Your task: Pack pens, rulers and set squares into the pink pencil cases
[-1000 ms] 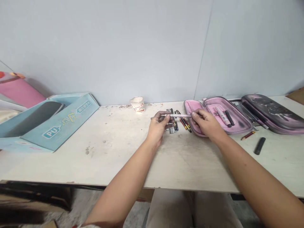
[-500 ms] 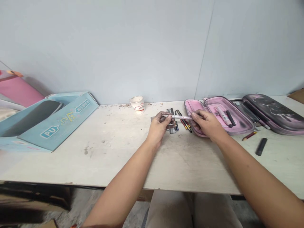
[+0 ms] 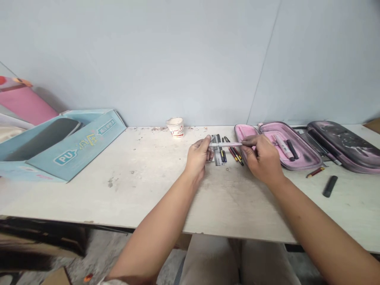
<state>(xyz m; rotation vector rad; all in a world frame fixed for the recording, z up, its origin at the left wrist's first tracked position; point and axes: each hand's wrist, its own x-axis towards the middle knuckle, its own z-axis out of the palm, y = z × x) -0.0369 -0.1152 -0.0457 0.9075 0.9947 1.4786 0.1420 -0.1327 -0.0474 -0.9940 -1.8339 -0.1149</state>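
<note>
Slid slightly rightward, a pale pen (image 3: 225,145) sits pinched between left hand (image 3: 198,155) and right hand (image 3: 261,158); loose pens (image 3: 234,155) lie on the bench (image 3: 133,198), a highlighter (image 3: 283,147) remains in the pink case (image 3: 305,164).

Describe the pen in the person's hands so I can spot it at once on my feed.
On the pale table, find the open pink pencil case. Just left of it, a slim pale pen runs level from the right hand to the left hand, above a group of pens and pencils. It alone is lifted off the table; those neighbours lie flat.
</note>
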